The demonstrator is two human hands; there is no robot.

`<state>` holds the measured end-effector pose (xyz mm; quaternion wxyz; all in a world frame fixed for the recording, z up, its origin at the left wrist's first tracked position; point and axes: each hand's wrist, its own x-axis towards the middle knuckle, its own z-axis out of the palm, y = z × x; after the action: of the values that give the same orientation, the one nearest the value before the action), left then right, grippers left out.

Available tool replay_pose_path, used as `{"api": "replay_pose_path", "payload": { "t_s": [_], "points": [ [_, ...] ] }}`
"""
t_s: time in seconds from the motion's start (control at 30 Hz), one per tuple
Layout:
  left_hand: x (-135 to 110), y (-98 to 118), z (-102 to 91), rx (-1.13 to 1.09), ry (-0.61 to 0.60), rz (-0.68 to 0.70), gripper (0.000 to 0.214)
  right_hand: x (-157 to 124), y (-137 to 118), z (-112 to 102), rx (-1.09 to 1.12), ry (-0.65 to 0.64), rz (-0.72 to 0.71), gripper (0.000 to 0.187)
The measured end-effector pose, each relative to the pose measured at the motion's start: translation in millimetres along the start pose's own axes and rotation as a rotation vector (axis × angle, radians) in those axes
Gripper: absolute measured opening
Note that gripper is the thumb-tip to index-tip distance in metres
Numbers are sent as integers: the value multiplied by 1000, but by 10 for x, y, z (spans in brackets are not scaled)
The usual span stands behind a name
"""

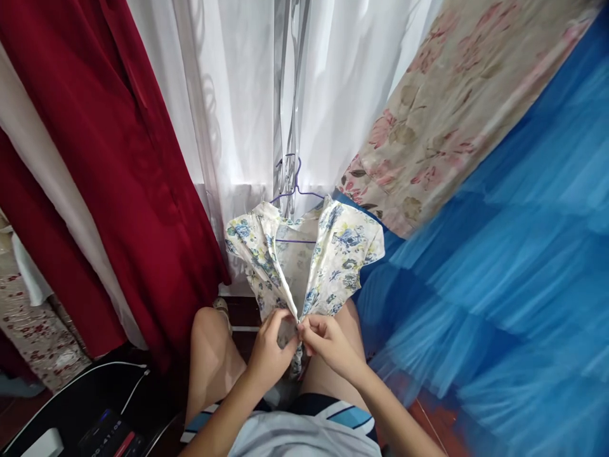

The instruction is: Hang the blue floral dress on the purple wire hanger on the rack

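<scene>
A small white shirt with blue flowers hangs on a purple wire hanger in front of me, its front open at the top. My left hand pinches the left edge of the shirt's front at about its lowest closed point. My right hand pinches the right edge at the same spot, fingertips almost touching the left ones. Both hands are closed on the cloth over my bare knees.
A dark red curtain hangs at the left and a sheer white curtain behind the hanger. Blue netting and a floral cloth fill the right. A black chair or stool with a phone and white cable sits bottom left.
</scene>
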<state>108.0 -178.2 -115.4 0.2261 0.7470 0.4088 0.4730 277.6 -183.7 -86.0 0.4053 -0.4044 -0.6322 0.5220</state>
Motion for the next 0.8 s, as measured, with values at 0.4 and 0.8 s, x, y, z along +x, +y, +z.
{"api": "replay_pose_path", "payload": {
  "t_s": [0.4,0.8],
  "points": [
    [295,443,-110,609,-470,55,19,625,-672,-345,276,302,-140,40],
    [794,290,-237,569,-540,47,13,1415,-1305,-574,285,367,-352,28]
  ]
}}
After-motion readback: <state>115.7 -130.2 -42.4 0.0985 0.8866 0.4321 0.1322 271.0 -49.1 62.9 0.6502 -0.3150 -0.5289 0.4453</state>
